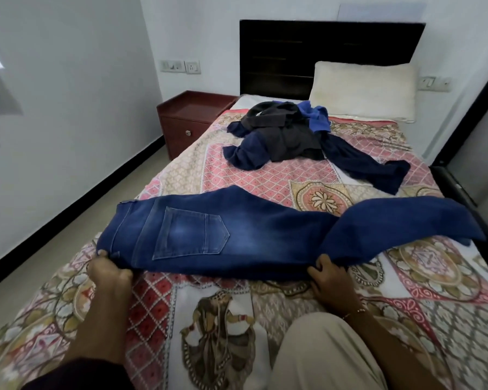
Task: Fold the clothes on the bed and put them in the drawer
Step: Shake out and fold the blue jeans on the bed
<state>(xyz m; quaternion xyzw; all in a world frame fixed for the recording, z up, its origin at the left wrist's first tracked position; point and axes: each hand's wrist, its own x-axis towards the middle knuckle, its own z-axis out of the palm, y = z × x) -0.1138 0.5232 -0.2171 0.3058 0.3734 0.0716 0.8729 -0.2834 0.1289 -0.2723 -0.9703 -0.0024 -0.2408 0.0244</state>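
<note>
both hands [109,273] [326,273] gripping jeans [237,235]

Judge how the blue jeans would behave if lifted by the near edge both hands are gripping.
The jeans would probably sag between the left hand and right hand; the leg already bends limply. Thick denim suggests some weight. They are unlikely to slip on the bedspread.

I see bed [265,175] under patterned pink-and-cream bedspread [423,280], dark headboard [321,49] at 12 o'clock. Blue jeans [237,235] lie flat across centre, waistband toward 9 o'clock, legs toward 3 o'clock. Heap of dark and blue clothes [290,133] at 12 o'clock, apart from jeans. Cream pillow [364,91] at 1 o'clock against headboard. Knee in beige trousers [321,350] rests on bedspread at 6 o'clock.
</note>
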